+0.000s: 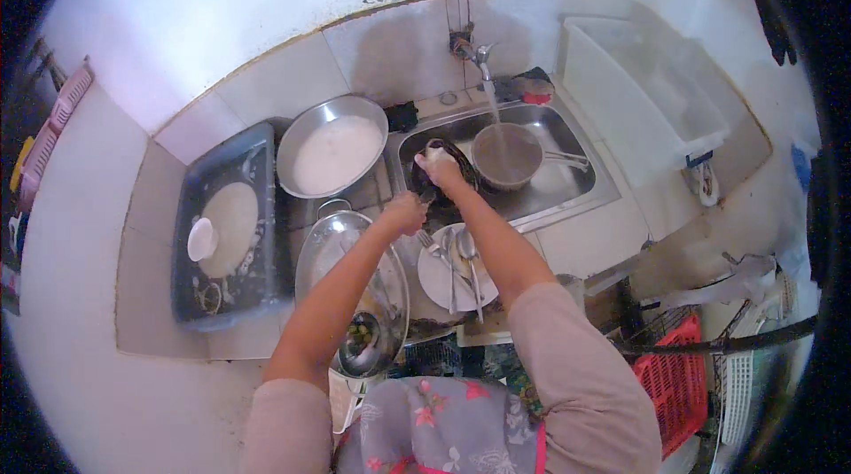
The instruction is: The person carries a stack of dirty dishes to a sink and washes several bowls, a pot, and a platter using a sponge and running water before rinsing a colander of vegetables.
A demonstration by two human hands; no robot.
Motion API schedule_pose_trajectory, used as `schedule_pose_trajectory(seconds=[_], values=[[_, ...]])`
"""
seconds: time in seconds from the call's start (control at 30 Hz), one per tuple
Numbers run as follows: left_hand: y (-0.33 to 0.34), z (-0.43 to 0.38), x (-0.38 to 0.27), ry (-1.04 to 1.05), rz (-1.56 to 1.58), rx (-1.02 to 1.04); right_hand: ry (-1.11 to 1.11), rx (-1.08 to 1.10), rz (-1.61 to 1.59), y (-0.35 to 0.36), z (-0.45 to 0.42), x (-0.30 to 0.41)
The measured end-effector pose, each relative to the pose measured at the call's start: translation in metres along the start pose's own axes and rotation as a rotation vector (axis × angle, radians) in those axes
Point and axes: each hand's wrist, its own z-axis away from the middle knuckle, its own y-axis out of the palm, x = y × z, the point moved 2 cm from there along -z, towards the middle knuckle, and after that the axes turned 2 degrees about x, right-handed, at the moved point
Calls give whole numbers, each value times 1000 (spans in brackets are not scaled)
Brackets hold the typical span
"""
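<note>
Over the left part of a steel sink (pixel 558 189), my right hand (pixel 439 167) presses something pale, perhaps a sponge, against a dark round pan (pixel 459 154). My left hand (pixel 404 213) is closed around what looks like the pan's dark handle, at the sink's near left edge. Beside the pan, a saucepan (pixel 508 156) stands in the sink with cloudy water in it, and water runs into it from the tap (pixel 484 65). Just below my hands lies a white plate (pixel 435 281) with several spoons and forks.
Left of the sink stand a round metal basin (pixel 286 165) of whitish liquid and a grey-blue tub (pixel 183 235) holding a plate and a white bowl (pixel 202 239). An oval metal tray (pixel 306 268) with dishes lies under my left forearm. A translucent plastic bin (pixel 625 82) stands at the right.
</note>
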Motion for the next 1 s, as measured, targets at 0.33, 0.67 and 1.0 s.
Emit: schedule_pose_trajectory(seconds=[0.33,0.67,1.0], values=[[43,-11,51,-534,580,-399,-483,36,377,10,17,7],[2,65,81,-235,238,-752,60,410,-1136,-29,53,59],[50,253,49,-241,488,-48,-280,625,-861,-8,156,129]])
